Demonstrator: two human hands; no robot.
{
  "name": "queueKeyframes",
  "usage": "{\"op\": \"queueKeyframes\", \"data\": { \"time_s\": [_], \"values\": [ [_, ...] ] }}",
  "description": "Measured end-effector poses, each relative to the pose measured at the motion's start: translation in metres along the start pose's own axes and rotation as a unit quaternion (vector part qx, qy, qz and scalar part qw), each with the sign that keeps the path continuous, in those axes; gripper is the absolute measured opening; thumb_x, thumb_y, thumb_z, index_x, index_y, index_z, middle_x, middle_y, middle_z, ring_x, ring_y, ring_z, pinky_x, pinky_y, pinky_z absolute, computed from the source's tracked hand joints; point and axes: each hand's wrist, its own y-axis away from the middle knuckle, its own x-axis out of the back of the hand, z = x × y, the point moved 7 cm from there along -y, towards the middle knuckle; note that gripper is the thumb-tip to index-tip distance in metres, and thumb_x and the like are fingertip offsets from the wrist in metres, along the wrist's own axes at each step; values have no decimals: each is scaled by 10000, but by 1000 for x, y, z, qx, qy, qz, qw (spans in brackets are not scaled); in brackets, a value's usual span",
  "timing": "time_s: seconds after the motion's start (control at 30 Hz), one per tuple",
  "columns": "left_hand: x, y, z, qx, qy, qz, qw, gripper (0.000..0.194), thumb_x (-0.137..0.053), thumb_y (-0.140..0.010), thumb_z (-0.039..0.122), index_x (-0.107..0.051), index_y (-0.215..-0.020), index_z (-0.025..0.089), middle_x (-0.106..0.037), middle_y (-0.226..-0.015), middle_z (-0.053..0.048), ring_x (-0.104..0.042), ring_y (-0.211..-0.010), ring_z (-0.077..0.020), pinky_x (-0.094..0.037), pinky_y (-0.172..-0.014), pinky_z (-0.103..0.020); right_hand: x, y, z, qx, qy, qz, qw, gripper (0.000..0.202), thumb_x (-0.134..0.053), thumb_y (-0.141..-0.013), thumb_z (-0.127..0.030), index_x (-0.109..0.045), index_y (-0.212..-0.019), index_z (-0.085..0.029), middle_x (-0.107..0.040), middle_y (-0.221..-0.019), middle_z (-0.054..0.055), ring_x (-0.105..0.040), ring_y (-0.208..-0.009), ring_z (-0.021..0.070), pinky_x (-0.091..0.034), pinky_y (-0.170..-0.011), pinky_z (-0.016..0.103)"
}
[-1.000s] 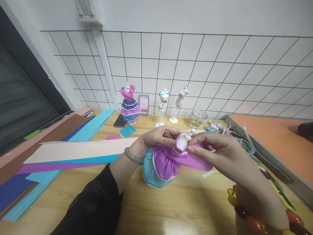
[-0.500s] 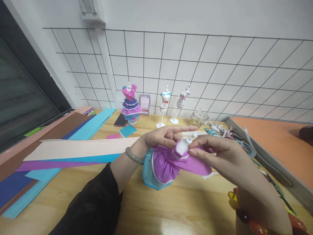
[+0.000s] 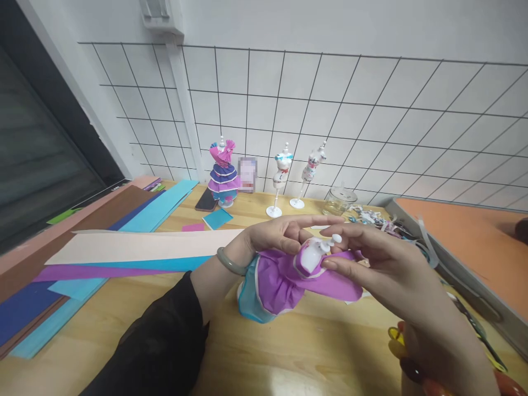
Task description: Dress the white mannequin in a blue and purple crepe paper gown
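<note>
Mannequin (image 3: 312,257) and its purple-and-blue dress (image 3: 280,283) are between the two hands over the front of the table (image 3: 264,352), tilted, neck to the upper right and skirt to the lower left.

From the left, long paper strips (image 3: 140,247) in peach, brown, blue, cream and purple overlap on the table. A phone (image 3: 205,200) lies beside an upright dressed form (image 3: 224,176); a pink square (image 3: 193,227) and a blue square (image 3: 218,219) lie in front. A card (image 3: 247,175) leans at the wall. The left hand (image 3: 274,235) has its thumb at the bodice and its index finger stretched out behind; whether it grips, I cannot tell. Behind stand two white forms (image 3: 282,170), then a lidded glass jar (image 3: 339,201) and scraps (image 3: 371,217).

The right hand (image 3: 377,258) pinches the dress at the bodice edge between thumb and fingers. Farther right are a cutter (image 3: 482,335), partly hidden, and an orange-surfaced tray (image 3: 466,231).
</note>
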Motion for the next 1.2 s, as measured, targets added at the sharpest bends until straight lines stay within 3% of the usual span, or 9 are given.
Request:
{"op": "queueKeyframes", "data": {
  "time_s": [0.23, 0.37, 0.6, 0.77, 0.9, 1.1, 1.13, 1.2],
  "values": [
    [7, 4, -1, -10, -70, 35, 997, 1001, -822, -599, 466, -356, -1464, 273, -663, -756, -31, -616, -663, -162, -447, -612, -258, 9, 1, -19, 49, 73, 51, 995, 162, -703, -821, -381, -725, -955, -292, -648, -653, -24, -574, -553, 136, -473, -496, 249],
    [11, 3, 0, -26, -71, 52, 996, 1011, -821, -561, 534, -387, -1444, 300, -643, -724, -20, -570, -615, -142, -419, -586, -248, 6, 2, -26, 71, 71, 30, 994, 62, -670, -858, -338, -715, -869, -296, -726, -753, 2, -624, -609, 157, -479, -510, 271],
    [10, 1, -2, -21, -33, 37, 999, 1055, -828, -527, 553, -384, -1445, 284, -653, -772, -32, -557, -601, -131, -398, -571, -235, 5, 1, -33, 81, 57, 12, 995, 96, -629, -890, -267, -658, -798, -267, -669, -711, -6, -587, -606, 137, -449, -513, 267],
    [15, 3, -7, -1, -56, 82, 995, 1054, -840, -482, 574, -446, -1411, 274, -602, -663, -2, -495, -558, -123, -355, -545, -239, 3, -2, -33, 87, 57, 14, 994, 104, -626, -886, -221, -659, -790, -243, -669, -726, -16, -600, -639, 121, -455, -538, 240],
    [12, 4, -10, 3, -49, 74, 996, 1002, -851, -492, 555, -486, -1384, 282, -508, -563, 51, -397, -483, -86, -312, -508, -225, 1, -2, -28, 87, 46, 21, 995, 82, -651, -875, -258, -668, -797, -237, -681, -730, -13, -611, -641, 128, -475, -570, 254],
    [1, 0, -8, -27, -10, 29, 999, 952, -847, -520, 549, -521, -1347, 207, -592, -634, 27, -476, -508, -73, -362, -535, -199, -2, -2, -21, 74, 32, 16, 997, 62, -662, -870, -292, -663, -828, -246, -687, -747, -12, -662, -759, 156, -512, -639, 260],
    [1, 0, -9, -21, -13, 31, 999, 974, -853, -493, 560, -527, -1340, 205, -604, -643, 23, -494, -516, -79, -372, -538, -200, -2, -2, -21, 73, 29, 17, 997, 58, -668, -865, -296, -661, -831, -250, -698, -772, -8, -671, -811, 166, -519, -657, 261],
    [8, -1, -9, -20, -28, 91, 995, 1027, -861, -390, 605, -578, -1289, 198, -619, -647, 10, -528, -532, -105, -391, -535, -215, -2, -1, -20, 69, 21, 19, 997, 48, -679, -855, -300, -662, -843, -257, -717, -823, -3, -682, -858, 179, -530, -668, 263]
  ]
}}
